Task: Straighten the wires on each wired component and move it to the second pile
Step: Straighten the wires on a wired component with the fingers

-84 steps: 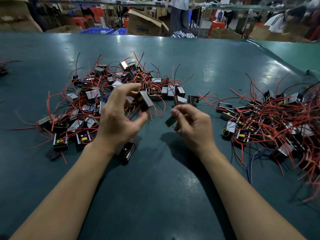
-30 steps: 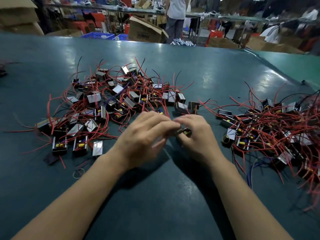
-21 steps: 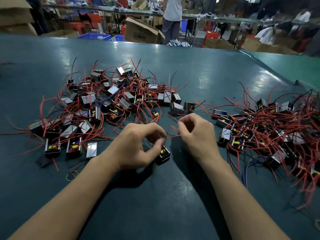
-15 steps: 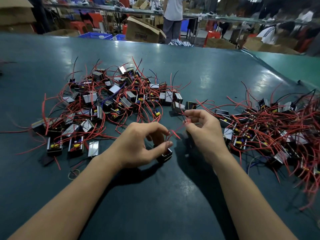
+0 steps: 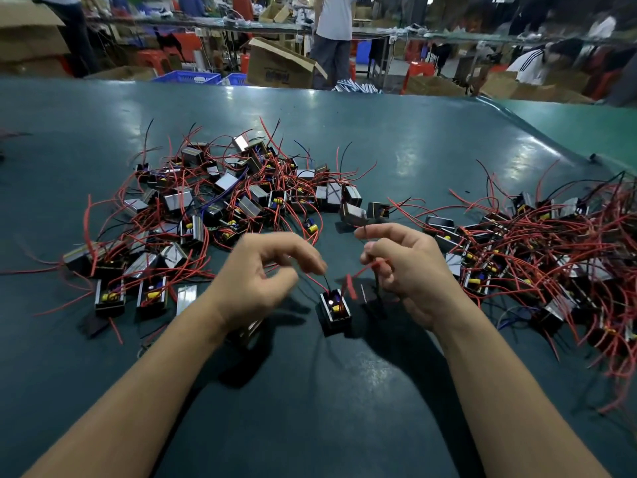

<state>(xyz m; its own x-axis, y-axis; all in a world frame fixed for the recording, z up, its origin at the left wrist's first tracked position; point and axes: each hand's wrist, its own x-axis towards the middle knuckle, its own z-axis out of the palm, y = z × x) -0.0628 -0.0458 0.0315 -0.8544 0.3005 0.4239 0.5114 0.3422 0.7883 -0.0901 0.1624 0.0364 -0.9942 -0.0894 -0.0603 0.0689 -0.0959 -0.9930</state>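
One small black wired component (image 5: 335,310) with yellow and red parts sits low between my hands, at or just above the green table; I cannot tell which. My left hand (image 5: 262,281) has its fingers curled, and the fingertips pinch the thin wires rising from the component's top. My right hand (image 5: 403,270) pinches a red wire that runs up and to the right from the component. The unsorted pile (image 5: 224,208) of components with tangled red and black wires lies at the left. The second pile (image 5: 537,253) spreads at the right.
A loose component (image 5: 246,334) lies under my left wrist, and a small dark piece (image 5: 367,293) lies beside my right hand. A silver plate (image 5: 186,298) lies at the left pile's near edge. The table (image 5: 310,408) stretches toward me. People and cardboard boxes (image 5: 275,69) stand beyond its far edge.
My left hand has let go of the component's body and now pinches its wires. My hands have drawn apart, stretching the wires, and the component sits lower between them.
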